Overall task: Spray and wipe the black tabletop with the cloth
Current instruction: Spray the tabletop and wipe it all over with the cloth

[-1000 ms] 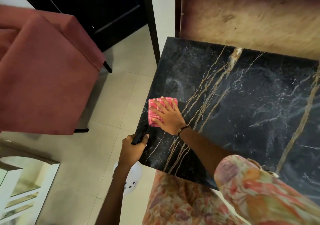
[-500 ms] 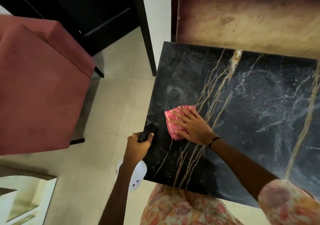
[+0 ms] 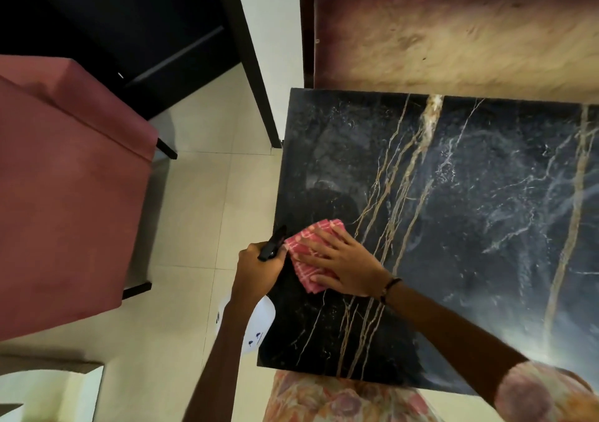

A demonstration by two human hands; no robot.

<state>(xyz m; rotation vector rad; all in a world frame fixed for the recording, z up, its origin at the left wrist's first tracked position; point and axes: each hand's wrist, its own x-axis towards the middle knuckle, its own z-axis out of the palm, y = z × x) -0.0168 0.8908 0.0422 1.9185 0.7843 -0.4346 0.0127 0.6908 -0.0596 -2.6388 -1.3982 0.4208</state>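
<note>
The right hand (image 3: 343, 267) lies flat on the folded pink checked cloth (image 3: 308, 256), its fingers (image 3: 319, 238) stretched straight and spread, pressing the cloth down onto the black tabletop (image 3: 470, 227) close to its left edge. The cloth is a small folded pad, its long axis running from the near side toward the far side at a slight slant, and most of it peeks out to the left of the palm.

Just beside it, almost touching the cloth's left corner, the left hand (image 3: 259, 267) is clenched around the black trigger head of a spray bottle (image 3: 256, 324), whose white body hangs below the wrist off the table's edge, over the tiled floor (image 3: 194, 210).

From where the cloth sits, nearly all of the marbled surface stretches away to the right and toward the far side, where pale hazy smears show. I'd judge the wiping has to travel that way, led by the right hand, since the cloth is already at the left limit with the bottle hand crowding it.
</note>
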